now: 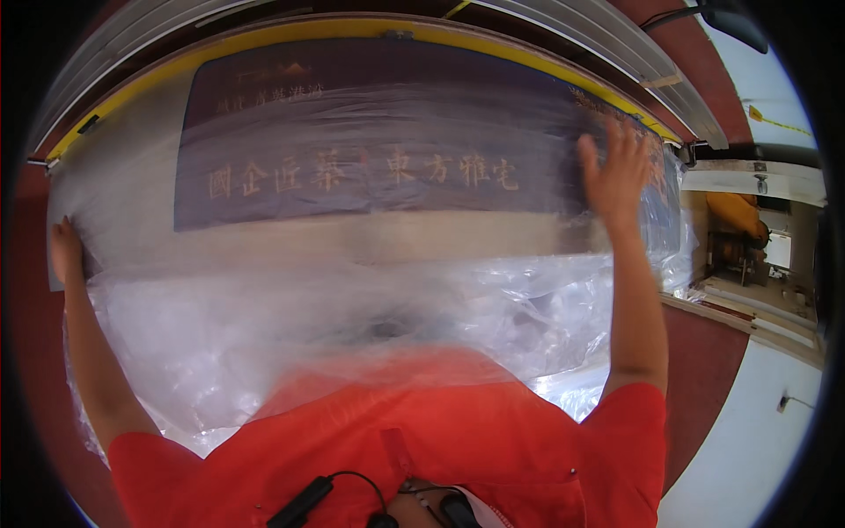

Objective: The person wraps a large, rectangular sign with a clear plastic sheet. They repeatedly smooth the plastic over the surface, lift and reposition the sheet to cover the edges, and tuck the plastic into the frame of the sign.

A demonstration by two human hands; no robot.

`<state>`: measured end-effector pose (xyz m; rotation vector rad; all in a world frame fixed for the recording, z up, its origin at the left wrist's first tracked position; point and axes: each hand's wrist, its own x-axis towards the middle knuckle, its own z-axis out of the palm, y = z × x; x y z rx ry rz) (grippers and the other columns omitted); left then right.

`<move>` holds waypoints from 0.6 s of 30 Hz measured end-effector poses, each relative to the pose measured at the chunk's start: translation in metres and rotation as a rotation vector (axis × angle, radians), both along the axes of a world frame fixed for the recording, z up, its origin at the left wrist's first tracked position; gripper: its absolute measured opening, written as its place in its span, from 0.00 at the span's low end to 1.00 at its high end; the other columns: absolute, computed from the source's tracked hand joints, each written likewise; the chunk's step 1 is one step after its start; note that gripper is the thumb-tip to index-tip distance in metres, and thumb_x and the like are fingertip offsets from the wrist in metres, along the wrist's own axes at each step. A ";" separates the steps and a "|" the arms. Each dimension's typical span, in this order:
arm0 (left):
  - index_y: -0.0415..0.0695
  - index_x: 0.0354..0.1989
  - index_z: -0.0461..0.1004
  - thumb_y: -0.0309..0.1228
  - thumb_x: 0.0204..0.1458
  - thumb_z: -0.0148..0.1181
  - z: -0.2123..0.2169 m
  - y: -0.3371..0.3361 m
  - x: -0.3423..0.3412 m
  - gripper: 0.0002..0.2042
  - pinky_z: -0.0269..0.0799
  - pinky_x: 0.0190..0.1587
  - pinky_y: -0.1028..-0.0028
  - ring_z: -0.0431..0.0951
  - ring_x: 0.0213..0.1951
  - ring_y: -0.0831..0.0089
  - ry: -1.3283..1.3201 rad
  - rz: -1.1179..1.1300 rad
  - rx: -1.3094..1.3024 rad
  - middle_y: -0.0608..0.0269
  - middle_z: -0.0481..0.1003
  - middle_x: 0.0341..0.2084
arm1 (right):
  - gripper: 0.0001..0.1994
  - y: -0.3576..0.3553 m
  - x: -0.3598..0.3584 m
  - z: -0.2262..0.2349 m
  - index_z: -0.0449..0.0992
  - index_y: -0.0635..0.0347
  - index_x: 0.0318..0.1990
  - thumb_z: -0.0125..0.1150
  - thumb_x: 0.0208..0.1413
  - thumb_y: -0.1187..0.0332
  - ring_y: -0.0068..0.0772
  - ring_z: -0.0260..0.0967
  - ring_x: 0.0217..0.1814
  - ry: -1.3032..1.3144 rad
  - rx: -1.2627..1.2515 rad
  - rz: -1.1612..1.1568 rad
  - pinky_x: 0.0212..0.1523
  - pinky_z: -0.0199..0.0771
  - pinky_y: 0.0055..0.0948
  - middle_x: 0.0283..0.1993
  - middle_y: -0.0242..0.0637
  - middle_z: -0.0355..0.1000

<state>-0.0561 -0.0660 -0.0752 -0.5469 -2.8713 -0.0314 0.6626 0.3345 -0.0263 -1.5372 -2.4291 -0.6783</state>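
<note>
A large flat panel [128, 157] spreads before me, with a dark printed sheet [370, 123] covering much of its face. Clear plastic film [211, 326] lies over both and falls in loose, shiny folds toward my body. At the panel's left edge, my left hand [68, 253] is closed around the film's border, its fingers partly hidden. Toward the right end of the printed sheet, my right hand [613, 172] lies stretched out on or just over the film, fingers spread and slightly blurred. Whether its palm presses on the surface I cannot tell.
A yellow strip [352, 29] runs along the panel's far edge, with grey metal rails [581, 40] beyond it. To the right is an opening [748, 255] with a machine part and yellow object inside. Reddish-brown floor [704, 378] shows at the sides.
</note>
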 end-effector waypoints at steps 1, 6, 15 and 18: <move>0.39 0.35 0.65 0.47 0.50 0.35 0.003 0.006 0.007 0.21 0.61 0.39 0.60 0.65 0.39 0.48 -0.006 -0.007 0.007 0.45 0.67 0.36 | 0.30 -0.017 -0.004 -0.008 0.58 0.52 0.52 0.44 0.45 0.43 0.53 0.37 0.61 0.054 -0.068 0.069 0.56 0.38 0.51 0.57 0.45 0.49; 0.39 0.33 0.66 0.47 0.50 0.36 0.013 0.027 0.024 0.21 0.61 0.37 0.62 0.66 0.38 0.49 0.003 -0.043 0.048 0.45 0.67 0.34 | 0.23 0.004 -0.040 0.003 0.67 0.58 0.41 0.51 0.43 0.49 0.48 0.53 0.52 0.154 0.041 0.084 0.48 0.52 0.43 0.47 0.43 0.61; 0.39 0.32 0.68 0.42 0.51 0.41 -0.006 -0.050 -0.040 0.17 0.62 0.36 0.70 0.69 0.32 0.68 -0.520 -0.233 0.755 0.61 0.70 0.28 | 0.25 -0.035 -0.085 -0.001 0.68 0.62 0.43 0.47 0.46 0.49 0.45 0.51 0.57 0.224 -0.157 0.445 0.56 0.45 0.43 0.49 0.43 0.62; 0.39 0.42 0.63 0.40 0.50 0.43 0.019 -0.078 -0.048 0.17 0.57 0.44 0.72 0.64 0.40 0.72 -1.228 -0.363 1.270 0.63 0.66 0.37 | 0.20 -0.008 -0.091 -0.008 0.69 0.59 0.41 0.51 0.45 0.53 0.43 0.54 0.54 0.265 -0.113 0.426 0.53 0.51 0.40 0.48 0.41 0.63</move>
